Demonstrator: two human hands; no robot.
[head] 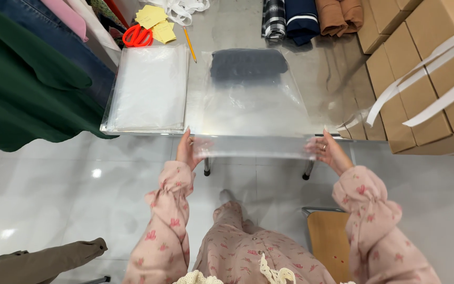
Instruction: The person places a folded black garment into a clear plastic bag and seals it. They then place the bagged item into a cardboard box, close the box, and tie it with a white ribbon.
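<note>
- Two hands are seen at the near edge of the desk (195, 113), each closed in a light pinch on one end of the open mouth of a clear plastic bag (253, 113); the left hand (187, 151) has the left corner, the right hand (328, 151) the right corner.
- Both forearms, in pink flowered sleeves, are raised and spread apart, palms turned inward, so that the bag's mouth is stretched between them just past the desk edge.
- The bag is judged thin, very light, limp and slippery; it would be best held by its corners or mouth edge, as pinching the middle would crumple it.
- A folded dark garment (248, 66) lies inside the bag at its far end; it looks soft and light and would likely slide on the film.
- A stack of clear bags (148, 89) lies to the left on the desk.
- Farther off, red scissors (136, 36), yellow paper slips (153, 21) and a pencil (189, 44) are seen; cardboard boxes (421, 79) stand at the right.
</note>
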